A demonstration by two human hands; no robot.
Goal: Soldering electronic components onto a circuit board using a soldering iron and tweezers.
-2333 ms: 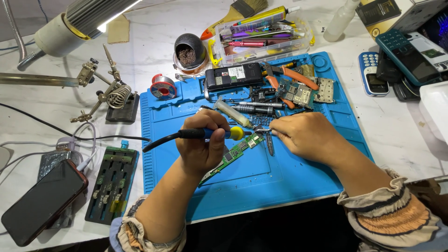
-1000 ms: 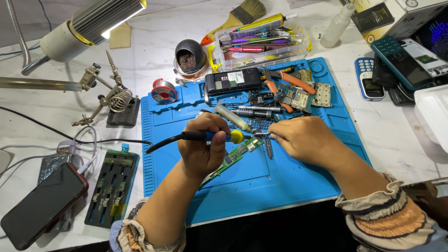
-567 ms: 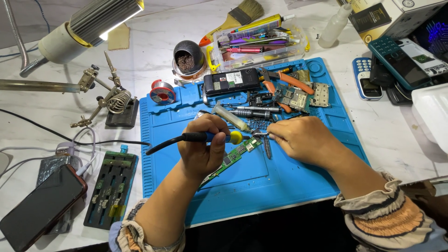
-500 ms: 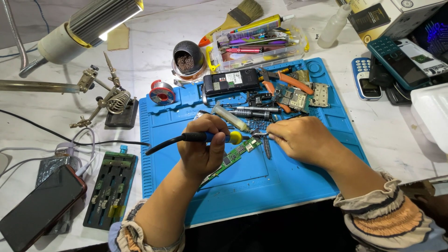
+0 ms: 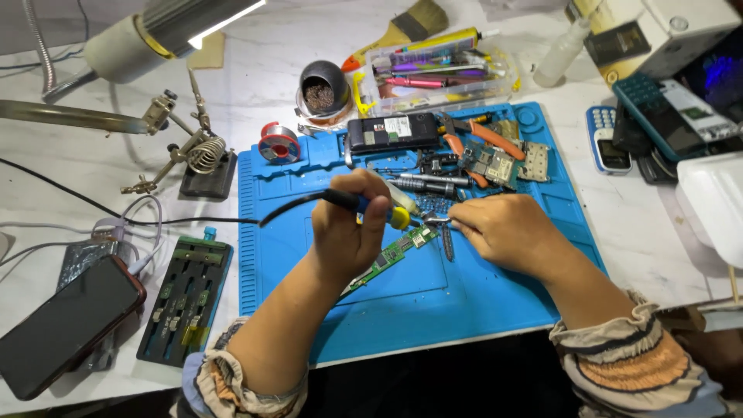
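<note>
You worked at a pale marble-look bench [image 5: 116,162], most of its middle taken up by a blue silicone repair mat [image 5: 433,310]. At about eleven o'clock from the mat's centre a desk lamp [image 5: 166,31] leaned in — below it, at ten o'clock, stood a helping-hand clamp stand [image 5: 197,159]. A dark smartphone [image 5: 66,325] lay at eight o'clock off the mat, with a green-and-black screwdriver tray [image 5: 186,298] between it and the mat's edge. At twelve o'clock on the mat sat an opened phone body [image 5: 391,133], and just beyond it a clear box of tools [image 5: 441,77].

Your left hand [image 5: 348,228] was closed around a soldering iron [image 5: 364,203], its yellow collar pointing toward three o'clock. Your right hand [image 5: 507,232] pinched metal tweezers [image 5: 435,222] in a narrow grip, tips meeting the iron's end. Under both, near the mat's centre, lay a green circuit board [image 5: 395,255] — slanted from seven to one o'clock, partly hidden by your left hand.
</note>
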